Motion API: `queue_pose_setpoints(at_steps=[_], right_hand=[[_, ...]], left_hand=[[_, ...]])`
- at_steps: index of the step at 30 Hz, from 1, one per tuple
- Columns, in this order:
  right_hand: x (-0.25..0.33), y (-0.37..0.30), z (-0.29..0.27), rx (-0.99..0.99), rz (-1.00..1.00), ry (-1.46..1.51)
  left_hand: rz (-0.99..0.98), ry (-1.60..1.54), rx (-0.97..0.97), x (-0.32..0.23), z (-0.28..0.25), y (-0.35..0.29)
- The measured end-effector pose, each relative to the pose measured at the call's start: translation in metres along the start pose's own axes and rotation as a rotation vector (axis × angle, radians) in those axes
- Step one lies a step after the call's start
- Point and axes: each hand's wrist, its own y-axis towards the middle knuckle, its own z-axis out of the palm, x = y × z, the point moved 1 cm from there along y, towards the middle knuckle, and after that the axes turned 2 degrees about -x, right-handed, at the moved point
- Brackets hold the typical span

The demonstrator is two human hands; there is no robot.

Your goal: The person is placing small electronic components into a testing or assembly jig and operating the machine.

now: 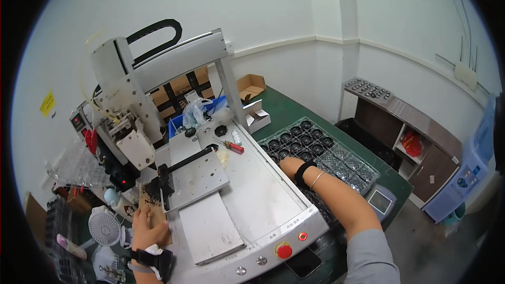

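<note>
Our left hand (148,227) lies flat, fingers pressed together, on the brown card (153,208) at the machine's near-left edge, its long axis running near-to-far, while our right hand (290,167) reaches right into the parts tray (336,160), grip hidden.
</note>
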Motion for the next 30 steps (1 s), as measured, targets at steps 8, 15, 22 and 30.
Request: queue_pose_setpoints(at_steps=[8,15,22,30], right_hand=[[0.008,-0.004,-0.008,-0.138,0.155,-0.001],[-0.025,-0.01,-0.053,-0.006,0.093,-0.067],[-0.021,-0.018,-0.045,-0.144,0.174,-0.225],[-0.043,-0.023,-0.076,0.182,0.301,-0.276]], left_hand=[[0.075,0.031,-0.011,-0.026,-0.011,-0.005],[0.055,0.041,-0.012,-0.025,-0.016,-0.007],[0.025,0.001,-0.016,-0.03,-0.016,-0.007],[0.007,-0.038,-0.049,-0.03,-0.02,-0.008]])
